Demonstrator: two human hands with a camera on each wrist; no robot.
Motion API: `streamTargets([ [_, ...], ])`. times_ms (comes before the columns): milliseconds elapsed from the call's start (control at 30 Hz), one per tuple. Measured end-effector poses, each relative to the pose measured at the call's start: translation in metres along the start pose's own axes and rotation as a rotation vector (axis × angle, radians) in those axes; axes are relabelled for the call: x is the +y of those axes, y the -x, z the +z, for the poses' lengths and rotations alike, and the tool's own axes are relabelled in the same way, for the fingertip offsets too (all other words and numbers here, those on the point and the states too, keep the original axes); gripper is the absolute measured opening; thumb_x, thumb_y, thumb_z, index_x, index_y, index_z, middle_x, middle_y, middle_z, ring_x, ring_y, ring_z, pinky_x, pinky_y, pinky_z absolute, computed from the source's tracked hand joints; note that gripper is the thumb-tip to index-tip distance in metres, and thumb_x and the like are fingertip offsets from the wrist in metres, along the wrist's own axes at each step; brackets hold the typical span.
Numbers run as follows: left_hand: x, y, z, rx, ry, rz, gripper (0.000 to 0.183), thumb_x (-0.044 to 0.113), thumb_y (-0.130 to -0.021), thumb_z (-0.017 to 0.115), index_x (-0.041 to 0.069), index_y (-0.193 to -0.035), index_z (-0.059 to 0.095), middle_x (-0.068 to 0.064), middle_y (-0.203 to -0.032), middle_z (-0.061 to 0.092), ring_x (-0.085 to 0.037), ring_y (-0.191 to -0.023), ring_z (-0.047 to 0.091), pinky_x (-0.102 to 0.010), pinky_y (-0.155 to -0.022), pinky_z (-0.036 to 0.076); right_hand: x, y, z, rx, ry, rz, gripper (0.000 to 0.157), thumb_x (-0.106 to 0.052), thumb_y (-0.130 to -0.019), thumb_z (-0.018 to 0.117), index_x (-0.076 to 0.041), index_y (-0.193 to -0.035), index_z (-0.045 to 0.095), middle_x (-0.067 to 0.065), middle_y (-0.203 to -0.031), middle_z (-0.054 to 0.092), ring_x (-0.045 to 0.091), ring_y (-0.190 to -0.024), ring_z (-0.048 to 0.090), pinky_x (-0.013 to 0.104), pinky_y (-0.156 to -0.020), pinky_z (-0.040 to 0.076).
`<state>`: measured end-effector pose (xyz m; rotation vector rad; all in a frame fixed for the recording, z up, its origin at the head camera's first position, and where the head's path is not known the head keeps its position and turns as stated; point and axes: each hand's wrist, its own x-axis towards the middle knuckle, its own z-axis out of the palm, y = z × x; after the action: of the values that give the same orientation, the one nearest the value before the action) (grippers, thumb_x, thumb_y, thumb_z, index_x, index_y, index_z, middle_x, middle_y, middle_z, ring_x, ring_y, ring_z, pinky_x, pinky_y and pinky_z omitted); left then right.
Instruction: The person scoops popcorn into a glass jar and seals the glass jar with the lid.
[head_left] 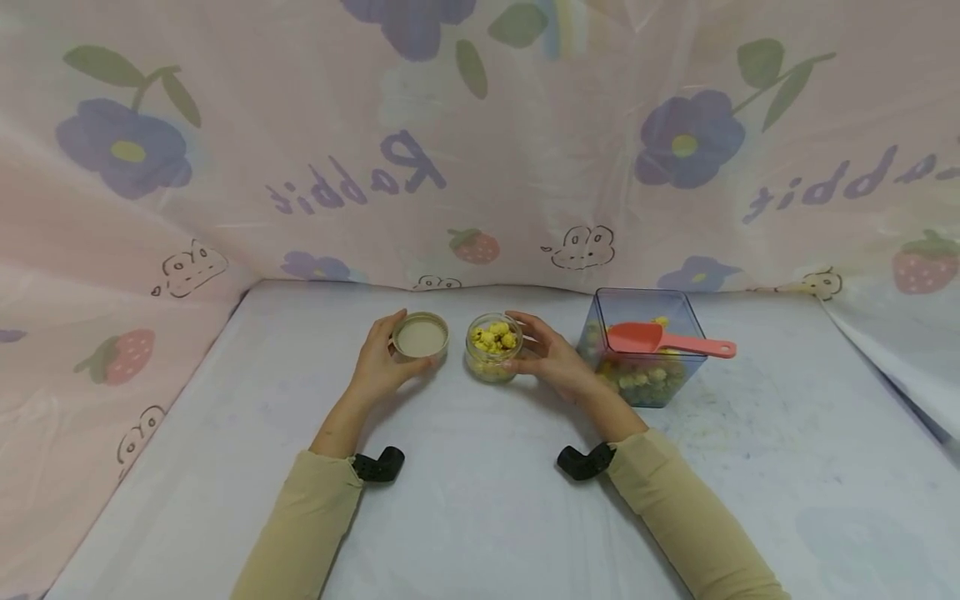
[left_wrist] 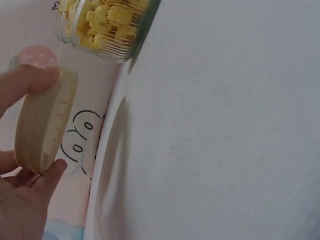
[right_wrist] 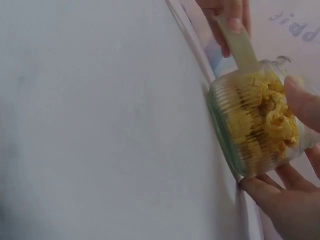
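Observation:
My left hand (head_left: 382, 358) grips a round cream-coloured jar lid (left_wrist: 40, 122) by its edge, thumb on one side and fingers on the other. In the left wrist view the lid is held clear of the white tabletop, its shadow falling below. Just to its right stands a ribbed glass jar (right_wrist: 255, 125), uncovered and filled with yellow popcorn (head_left: 495, 337). The fingers and thumb of my right hand (head_left: 551, 358) curl round the jar's right side. It rests upright on the table.
Right of the jar is a clear bluish plastic bin (head_left: 637, 302) with more popcorn inside. A red-pink scoop (head_left: 667, 340) lies across its rim, handle sticking out to the right. A printed curtain (head_left: 510, 167) hangs along the table's back edge and left side.

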<state>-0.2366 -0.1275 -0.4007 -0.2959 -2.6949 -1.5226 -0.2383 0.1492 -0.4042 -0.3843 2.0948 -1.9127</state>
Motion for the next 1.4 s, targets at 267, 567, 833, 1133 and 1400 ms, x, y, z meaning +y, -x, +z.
streamTargets([
  [267, 0.008, 0.0, 0.001, 0.008, 0.085, 0.05, 0.086, 0.006, -0.076, 0.08, -0.001, -0.147, 0.031, -0.019, -0.144, 0.035, -0.034, -0.137, 0.033, -0.049, -0.112, 0.032, 0.0, -0.001, 0.003, 0.018, -0.007, -0.012, 0.078, 0.006, -0.081, 0.069, -0.014, -0.148, 0.033, 0.019, -0.151, 0.029, 0.04, -0.141, 0.027, 0.052, -0.114, 0.026],
  [567, 0.016, 0.002, 0.003, -0.008, 0.116, 0.084, 0.088, 0.006, -0.075, 0.081, -0.001, -0.147, 0.031, -0.017, -0.146, 0.036, -0.032, -0.138, 0.032, -0.048, -0.113, 0.031, -0.001, -0.002, 0.004, 0.019, -0.016, 0.037, 0.075, 0.006, -0.082, 0.068, -0.01, -0.147, 0.036, 0.015, -0.154, 0.029, 0.038, -0.14, 0.031, 0.05, -0.111, 0.033],
  [833, 0.023, 0.001, 0.002, -0.037, 0.114, 0.093, 0.089, 0.008, -0.076, 0.081, 0.0, -0.148, 0.03, -0.018, -0.148, 0.035, -0.032, -0.14, 0.031, -0.047, -0.114, 0.03, -0.003, -0.002, 0.004, 0.043, -0.016, 0.044, 0.075, 0.005, -0.08, 0.07, -0.01, -0.146, 0.038, 0.014, -0.154, 0.03, 0.037, -0.139, 0.033, 0.05, -0.11, 0.034],
  [1133, 0.027, 0.002, 0.001, -0.041, 0.083, 0.122, 0.091, 0.004, -0.075, 0.08, 0.001, -0.149, 0.028, -0.017, -0.149, 0.035, -0.032, -0.14, 0.031, -0.048, -0.113, 0.031, -0.002, -0.002, 0.003, 0.047, -0.033, 0.051, 0.076, 0.004, -0.079, 0.071, -0.01, -0.146, 0.038, 0.013, -0.153, 0.032, 0.036, -0.139, 0.034, 0.048, -0.111, 0.034],
  [1400, 0.029, 0.002, -0.002, -0.057, 0.057, 0.131, 0.091, 0.004, -0.073, 0.081, -0.003, -0.145, 0.026, -0.022, -0.144, 0.04, -0.035, -0.137, 0.034, -0.051, -0.113, 0.03, 0.001, -0.001, 0.003, 0.043, -0.04, 0.053, 0.076, 0.004, -0.08, 0.071, -0.01, -0.147, 0.038, 0.013, -0.153, 0.032, 0.036, -0.138, 0.035, 0.049, -0.111, 0.034],
])
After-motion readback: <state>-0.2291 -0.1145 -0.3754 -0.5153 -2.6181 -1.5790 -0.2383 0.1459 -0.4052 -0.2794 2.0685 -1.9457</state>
